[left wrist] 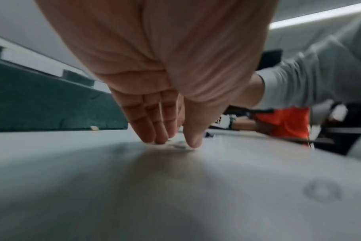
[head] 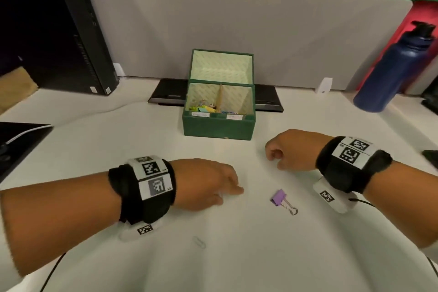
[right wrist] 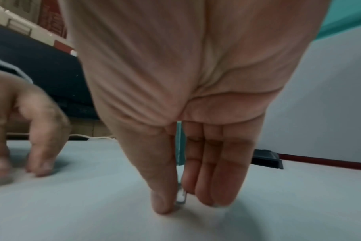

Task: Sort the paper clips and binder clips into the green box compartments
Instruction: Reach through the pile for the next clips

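Note:
The green box (head: 218, 128) stands open at the middle of the white table, with coloured binder clips in its left compartment and paper clips in its right one. My right hand (head: 272, 156) is in front of the box's right corner. Its thumb and forefinger pinch a clear paper clip (right wrist: 180, 198) upright on the tabletop. My left hand (head: 233, 191) has its straight fingers and thumb down on the table, either side of a pale paper clip (left wrist: 177, 145) that lies flat. A purple binder clip (head: 280, 199) lies between the hands. Another clear paper clip (head: 199, 242) lies near my left wrist.
A dark blue bottle (head: 391, 73) stands at the far right. A black computer tower (head: 71, 31) is at the far left, and a flat black device (head: 168, 93) lies behind the box. A grey partition (head: 237, 19) closes the back. A dark object with a white cable (head: 19, 140) is at the left edge.

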Action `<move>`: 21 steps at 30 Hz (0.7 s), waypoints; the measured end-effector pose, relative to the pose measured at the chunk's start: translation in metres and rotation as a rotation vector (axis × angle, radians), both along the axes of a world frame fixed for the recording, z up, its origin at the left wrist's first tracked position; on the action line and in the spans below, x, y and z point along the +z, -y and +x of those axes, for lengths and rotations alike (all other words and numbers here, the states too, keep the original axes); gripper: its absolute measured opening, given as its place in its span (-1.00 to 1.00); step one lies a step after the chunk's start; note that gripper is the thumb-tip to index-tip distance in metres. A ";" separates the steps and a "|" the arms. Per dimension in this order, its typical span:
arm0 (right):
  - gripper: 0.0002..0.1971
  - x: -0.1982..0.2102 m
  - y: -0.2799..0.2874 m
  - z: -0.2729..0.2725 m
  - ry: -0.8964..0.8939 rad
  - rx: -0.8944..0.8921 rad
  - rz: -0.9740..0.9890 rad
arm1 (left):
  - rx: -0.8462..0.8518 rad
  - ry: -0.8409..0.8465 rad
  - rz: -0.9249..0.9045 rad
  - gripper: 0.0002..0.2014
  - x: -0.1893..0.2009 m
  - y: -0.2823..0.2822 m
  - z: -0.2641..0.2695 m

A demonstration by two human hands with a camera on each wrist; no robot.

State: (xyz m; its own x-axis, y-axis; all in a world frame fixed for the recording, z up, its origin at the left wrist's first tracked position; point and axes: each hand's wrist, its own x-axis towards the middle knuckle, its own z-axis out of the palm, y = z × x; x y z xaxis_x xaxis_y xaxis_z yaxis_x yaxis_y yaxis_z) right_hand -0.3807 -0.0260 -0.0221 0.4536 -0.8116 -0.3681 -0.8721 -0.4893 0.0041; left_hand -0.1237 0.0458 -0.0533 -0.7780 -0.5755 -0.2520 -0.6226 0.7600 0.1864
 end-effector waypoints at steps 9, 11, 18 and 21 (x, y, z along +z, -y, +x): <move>-0.77 -0.009 -0.015 0.023 0.022 0.037 0.003 | 0.027 0.167 -0.162 -0.83 0.000 -0.005 0.004; -0.80 -0.009 -0.016 0.025 0.020 0.034 0.014 | 0.099 0.184 -0.144 -0.85 0.003 -0.006 0.007; -0.90 0.016 -0.007 0.030 0.148 0.035 -0.057 | 0.423 -0.221 0.370 -0.69 0.021 -0.024 0.033; -0.86 0.038 0.013 0.039 0.378 -0.036 -0.201 | 0.437 -0.189 0.472 -0.67 0.014 -0.035 0.039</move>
